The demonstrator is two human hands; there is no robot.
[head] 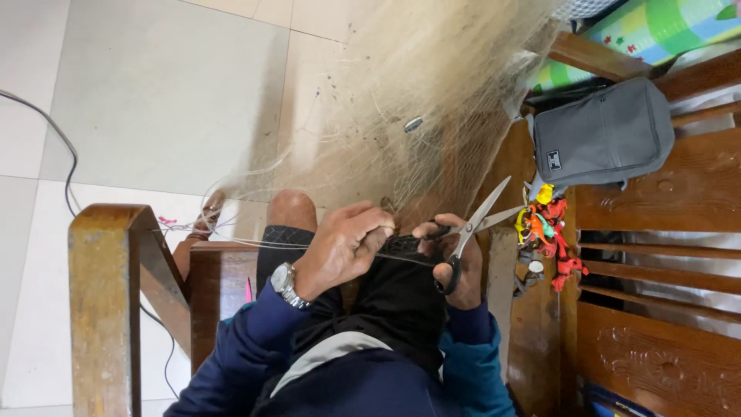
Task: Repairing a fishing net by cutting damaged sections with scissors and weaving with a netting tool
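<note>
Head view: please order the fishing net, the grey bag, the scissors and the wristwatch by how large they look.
1. Fishing net, by far the largest.
2. Grey bag.
3. Scissors, in the right hand.
4. Wristwatch, on the left wrist.

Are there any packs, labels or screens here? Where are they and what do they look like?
Small label: on the grey bag's lower left corner, a black square with white marks.
Watch: on the left wrist, round silvery case, metal band.
No screens or boxes show.
</note>
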